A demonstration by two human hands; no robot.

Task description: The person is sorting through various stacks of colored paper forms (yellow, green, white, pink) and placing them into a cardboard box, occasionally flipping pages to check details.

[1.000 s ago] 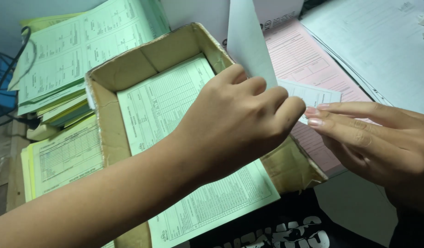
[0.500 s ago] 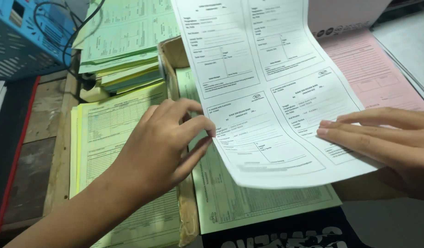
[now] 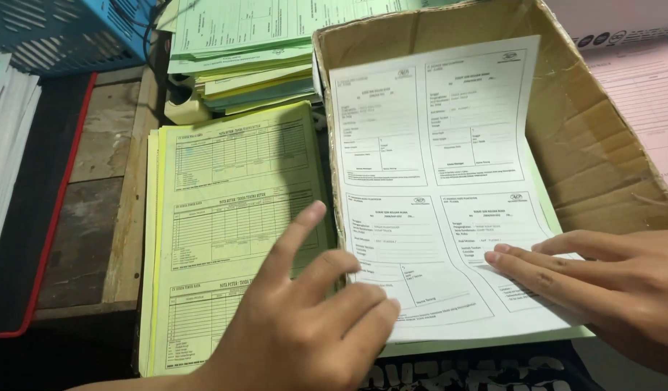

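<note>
Worn wooden boards of the table (image 3: 95, 217) show at the left, beside a red-edged dark mat (image 3: 22, 239) and under a blue plastic basket (image 3: 66, 32) in the top corner. Stacks of paper cover the rest. An open cardboard box (image 3: 602, 152) sits in the middle, and a white printed form (image 3: 435, 166) with four framed blocks lies in it, resting on pale green sheets whose edge shows along its right and bottom sides. The left hand (image 3: 305, 326) lies flat with fingers spread, its grip released: the fingertips rest on the lower left corner of the white form, while the index finger points up over the yellow form stack (image 3: 232, 217) just beside the box. The right hand (image 3: 602, 289) is also open, holding nothing; its stretched fingers press down the lower right part of the same white form. Behind the yellow stack stands a taller pile of green forms (image 3: 240, 51). Pink sheets (image 3: 641, 87) lie right of the box.
</note>
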